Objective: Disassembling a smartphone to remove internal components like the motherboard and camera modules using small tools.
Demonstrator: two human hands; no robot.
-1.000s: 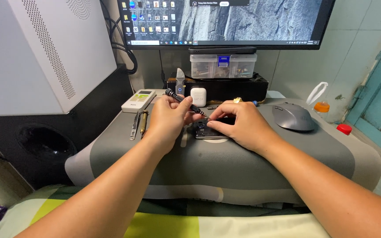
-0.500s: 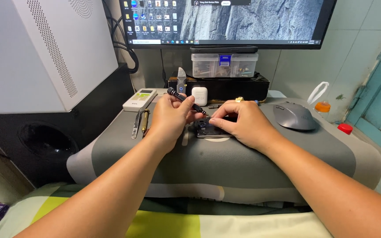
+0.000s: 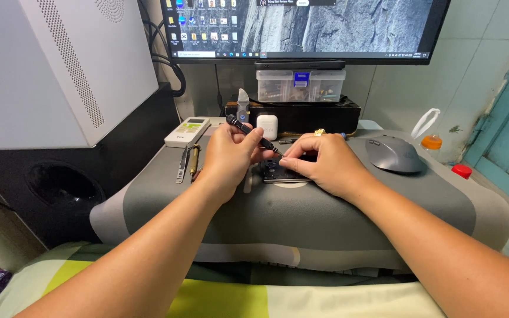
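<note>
My left hand (image 3: 229,158) grips a thin black screwdriver (image 3: 248,133), its handle slanting up to the left and its tip down on a small dark electronic device (image 3: 279,172). The device lies flat on a grey pad (image 3: 301,218) in the middle of the view. My right hand (image 3: 325,162) rests over the right half of the device, fingertips pinched at its top edge beside the screwdriver tip. Much of the device is hidden under both hands.
A grey computer mouse (image 3: 393,154) sits right of my right hand. Metal tweezers and a brass-coloured tool (image 3: 187,162) lie left of my left hand, near a white remote (image 3: 187,131). Behind stand a white earbud case (image 3: 267,126), a clear parts box (image 3: 300,86), a monitor (image 3: 301,26) and a white computer case (image 3: 60,65).
Both hands stay on the device; the view has shifted only slightly. The screwdriver handle has tilted a little in my left hand.
</note>
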